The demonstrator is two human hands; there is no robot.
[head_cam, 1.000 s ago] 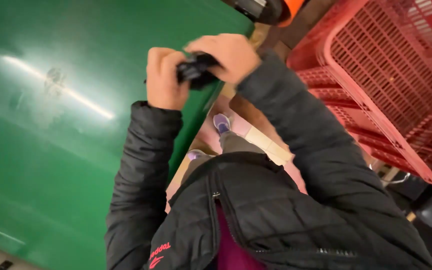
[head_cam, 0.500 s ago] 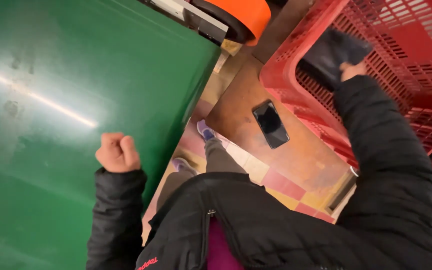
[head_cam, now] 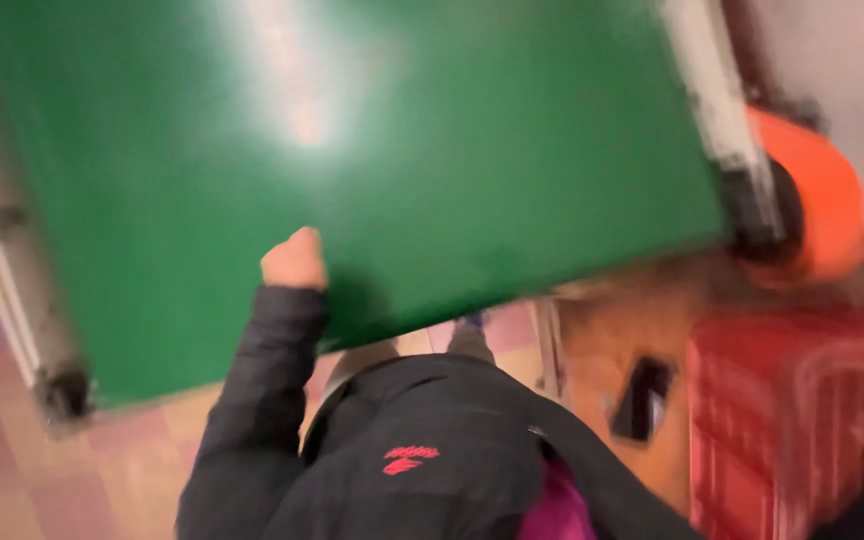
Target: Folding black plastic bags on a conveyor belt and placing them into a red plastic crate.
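Note:
The picture is motion-blurred. My left hand (head_cam: 294, 258) is curled into a fist and rests on the near part of a big green table top (head_cam: 402, 140), with nothing visible in it. Its black padded sleeve (head_cam: 252, 400) runs down to my jacket. My right sleeve (head_cam: 602, 480) stretches toward the lower right, and my right hand is out of the picture. A red plastic crate (head_cam: 792, 400) stands at the right. Beside it, a dark flat phone-like object (head_cam: 642, 400) lies on a brown surface (head_cam: 602, 350).
An orange round object (head_cam: 817, 200) with a dark part sits past the table's right corner. A metal table leg with a caster (head_cam: 57, 390) stands at the left. The floor (head_cam: 12, 470) has pinkish and tan tiles.
The view has swung left and gone blurry. My right hand, which held a dark object inside the red crate, has left the picture. My left fist remains on the green table.

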